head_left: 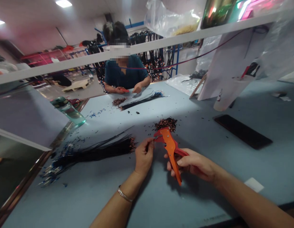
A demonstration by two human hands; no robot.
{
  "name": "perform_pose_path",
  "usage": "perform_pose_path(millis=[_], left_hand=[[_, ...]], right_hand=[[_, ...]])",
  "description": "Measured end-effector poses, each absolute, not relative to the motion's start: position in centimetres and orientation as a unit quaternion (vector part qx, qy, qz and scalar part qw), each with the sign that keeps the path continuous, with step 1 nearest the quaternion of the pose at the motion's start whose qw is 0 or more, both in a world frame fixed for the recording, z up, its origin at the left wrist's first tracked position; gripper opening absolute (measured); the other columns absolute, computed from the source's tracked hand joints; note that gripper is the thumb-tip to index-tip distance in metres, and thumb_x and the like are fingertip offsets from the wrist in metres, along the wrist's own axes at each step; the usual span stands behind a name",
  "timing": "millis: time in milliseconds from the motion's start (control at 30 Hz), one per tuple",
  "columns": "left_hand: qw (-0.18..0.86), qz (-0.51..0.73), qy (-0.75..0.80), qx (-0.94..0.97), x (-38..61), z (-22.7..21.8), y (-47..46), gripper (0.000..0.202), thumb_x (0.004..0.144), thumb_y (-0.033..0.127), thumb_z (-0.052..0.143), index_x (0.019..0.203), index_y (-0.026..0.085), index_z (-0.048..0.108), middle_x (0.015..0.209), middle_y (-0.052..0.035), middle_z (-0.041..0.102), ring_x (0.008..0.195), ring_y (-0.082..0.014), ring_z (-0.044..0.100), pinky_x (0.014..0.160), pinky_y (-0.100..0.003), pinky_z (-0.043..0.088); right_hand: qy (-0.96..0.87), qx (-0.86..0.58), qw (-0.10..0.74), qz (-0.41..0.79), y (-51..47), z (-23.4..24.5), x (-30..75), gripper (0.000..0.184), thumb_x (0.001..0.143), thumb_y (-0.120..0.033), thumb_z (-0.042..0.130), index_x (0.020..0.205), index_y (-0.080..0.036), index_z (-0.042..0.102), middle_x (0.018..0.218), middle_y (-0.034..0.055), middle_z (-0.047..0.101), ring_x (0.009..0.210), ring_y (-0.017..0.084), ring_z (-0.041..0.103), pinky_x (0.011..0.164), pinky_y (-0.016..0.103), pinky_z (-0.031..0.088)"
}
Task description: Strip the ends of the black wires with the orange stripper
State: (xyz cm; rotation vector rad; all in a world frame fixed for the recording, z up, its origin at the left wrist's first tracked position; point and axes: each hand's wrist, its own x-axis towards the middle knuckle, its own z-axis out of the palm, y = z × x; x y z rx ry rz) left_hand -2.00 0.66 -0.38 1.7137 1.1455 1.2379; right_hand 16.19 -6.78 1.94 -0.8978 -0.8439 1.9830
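My right hand (191,163) is wrapped round the handles of an orange and red wire stripper (170,147), its jaws turned up and to the left. Close against those jaws, my left hand (145,155) has thumb and fingers pinched on a thin dark wire; only a short bit of it shows, and the rest is hidden by the hand. A thick bundle of black wires (97,152) lies left of my left hand, with copper-coloured ends on the right and blue-and-silver ends on the left. Behind the stripper's head is a heap of small dark offcuts (169,123).
A black phone (243,131) lies at right, near a whitish plastic cup (225,95) of tools. A green bottle (71,112) lies tilted at the left edge. Across the table a person (125,74) holds a red-handled tool by another wire bundle (142,100). A white bar (137,49) crosses above.
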Motion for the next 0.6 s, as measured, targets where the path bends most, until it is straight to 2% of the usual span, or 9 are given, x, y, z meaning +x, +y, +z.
perform_pose_path(millis=[600], left_hand=[[0.352, 0.465, 0.454, 0.674, -1.96, -0.26, 0.53, 0.018, 0.083, 0.029, 0.054, 0.079, 0.016, 0.065, 0.062, 0.0011, 0.058, 0.059, -0.0120, 0.052, 0.058, -0.020, 0.039]], right_hand=[[-0.327, -0.384, 0.388, 0.771, -6.98, 1.83, 15.77, 0.032, 0.069, -0.029, 0.070, 0.095, -0.014, 0.059, 0.077, 0.0053, 0.065, 0.064, 0.017, 0.063, 0.058, 0.028, 0.049]])
